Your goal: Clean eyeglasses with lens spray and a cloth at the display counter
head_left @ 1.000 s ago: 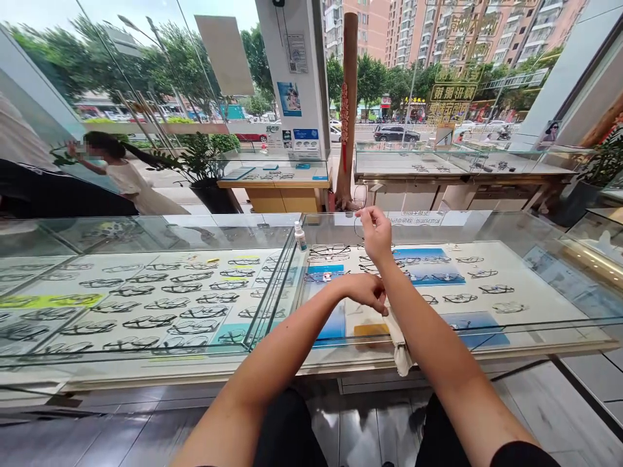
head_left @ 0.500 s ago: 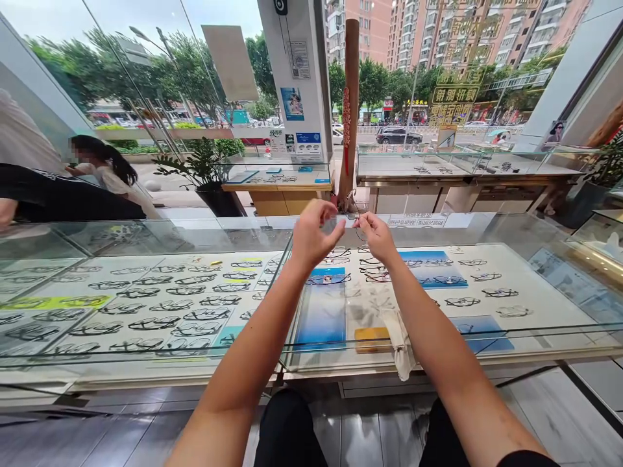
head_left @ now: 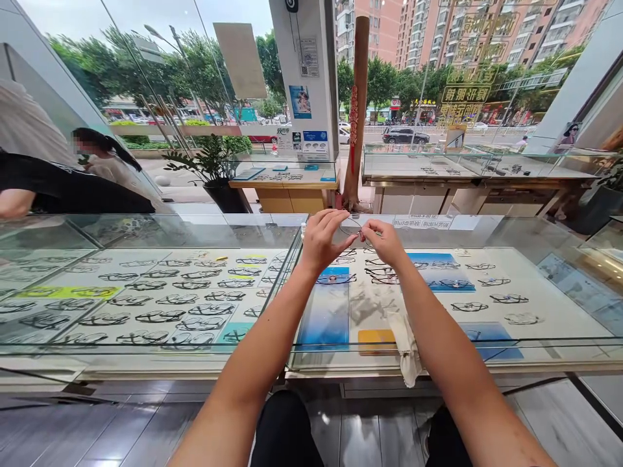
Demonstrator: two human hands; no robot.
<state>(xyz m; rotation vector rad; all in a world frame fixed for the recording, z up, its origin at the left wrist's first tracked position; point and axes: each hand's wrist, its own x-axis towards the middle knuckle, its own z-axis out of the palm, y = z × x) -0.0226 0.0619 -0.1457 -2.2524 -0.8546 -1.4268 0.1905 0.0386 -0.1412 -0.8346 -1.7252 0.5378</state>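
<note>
Both my hands are raised over the glass display counter (head_left: 487, 353) and hold a thin wire pair of glasses (head_left: 354, 229) between them. My left hand (head_left: 321, 241) pinches the frame's left side with fingertips closed. My right hand (head_left: 385, 241) pinches the right side. Under the glass lie rows of several glasses frames (head_left: 160, 301). A white cloth (head_left: 406, 347) hangs over the counter's near edge below my right forearm.
A small spray bottle (head_left: 302, 228) stands on the counter, mostly hidden behind my left hand. A yellow block (head_left: 376, 338) sits beside the cloth. Another person (head_left: 104, 162) is at the far left beyond the counter. More display cases (head_left: 467, 170) and a potted plant (head_left: 214, 165) stand behind.
My left hand rose from beside my right forearm and took hold of the glasses my right hand was holding up. Both hands now hold them slightly lower and closer together.
</note>
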